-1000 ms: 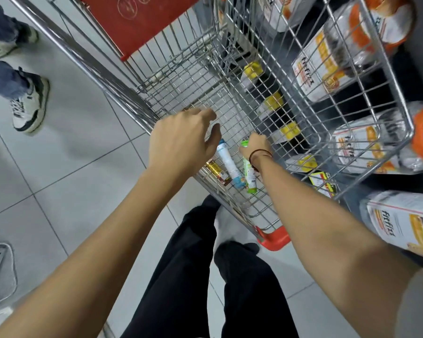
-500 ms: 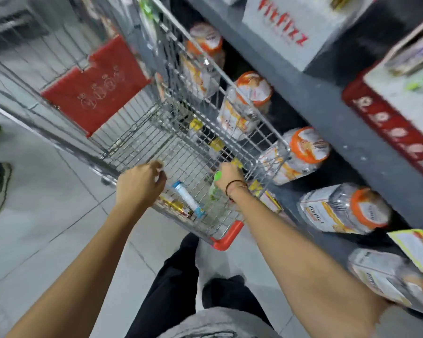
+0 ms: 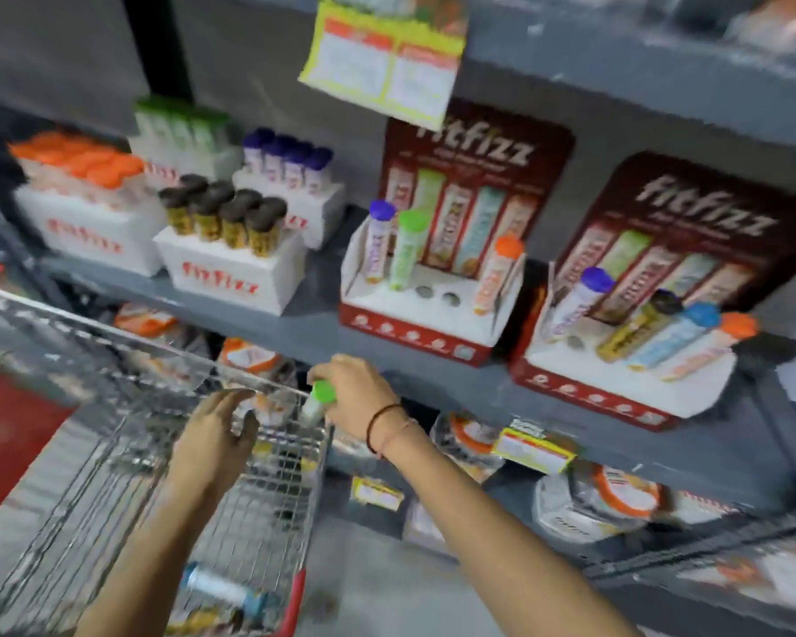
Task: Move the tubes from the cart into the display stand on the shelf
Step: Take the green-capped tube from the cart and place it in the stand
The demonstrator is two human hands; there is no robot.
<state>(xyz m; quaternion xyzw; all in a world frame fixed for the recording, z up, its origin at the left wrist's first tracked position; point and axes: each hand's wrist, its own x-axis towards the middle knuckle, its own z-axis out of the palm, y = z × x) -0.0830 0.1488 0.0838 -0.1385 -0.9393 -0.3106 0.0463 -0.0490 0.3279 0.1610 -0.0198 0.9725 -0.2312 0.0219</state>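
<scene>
My right hand [image 3: 357, 393] grips a green-capped tube [image 3: 319, 400] above the wire cart's rim [image 3: 166, 356], just below the shelf edge. My left hand [image 3: 217, 434] hovers over the cart with fingers spread and nothing in it. A blue-capped tube [image 3: 224, 590] lies on the cart floor, with a gold tube partly hidden beside it. The red-and-white display stand [image 3: 414, 328] on the shelf holds purple, green and orange-capped tubes and shows two bare holes [image 3: 437, 294]. A second stand [image 3: 616, 383] to the right holds several tubes.
White boxes [image 3: 230, 273] of capped tubes stand at the shelf's left. A yellow price tag [image 3: 387, 52] hangs from the shelf above. Bagged goods with orange labels [image 3: 616, 494] fill the lower shelf. The cart's red flap [image 3: 5, 443] is at the left.
My view swung up from the cart to the shelf. My right hand lifted the green-capped tube out of the cart. My left hand let go of the cart rim and opened.
</scene>
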